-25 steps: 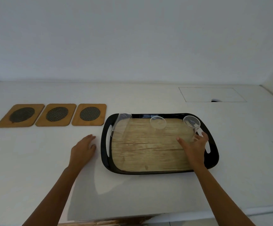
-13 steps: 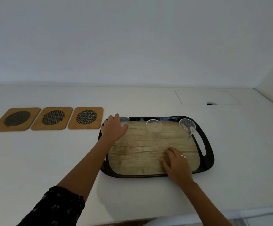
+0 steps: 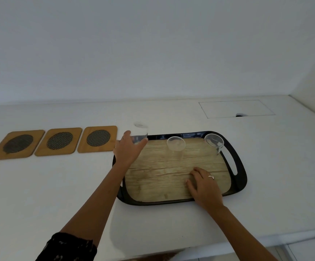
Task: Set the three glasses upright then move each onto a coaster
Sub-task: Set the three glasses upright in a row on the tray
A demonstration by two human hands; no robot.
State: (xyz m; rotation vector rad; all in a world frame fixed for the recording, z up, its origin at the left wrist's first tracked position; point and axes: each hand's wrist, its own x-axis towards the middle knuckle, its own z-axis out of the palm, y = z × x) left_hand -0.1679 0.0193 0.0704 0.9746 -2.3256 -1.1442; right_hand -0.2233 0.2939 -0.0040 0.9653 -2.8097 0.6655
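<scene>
1. Light: dim and even, with a cool grey cast over wall and bench [image 3: 40, 185].
2. Shadows: soft and faint, lying beneath both forearms and along the tray [image 3: 241, 185] rim.
3. Glare: none; the glasses show only weak highlights.
4. Distortion: wide-angle bowing of the bench edges.
5. Sharpness: slightly soft throughout; glass outlines are hard to trace.

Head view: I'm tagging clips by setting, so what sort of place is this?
Probably a home kitchen or dining counter: a white countertop against a plain wall, a serving tray with clear glasses, and three wooden coasters beside it.
</scene>
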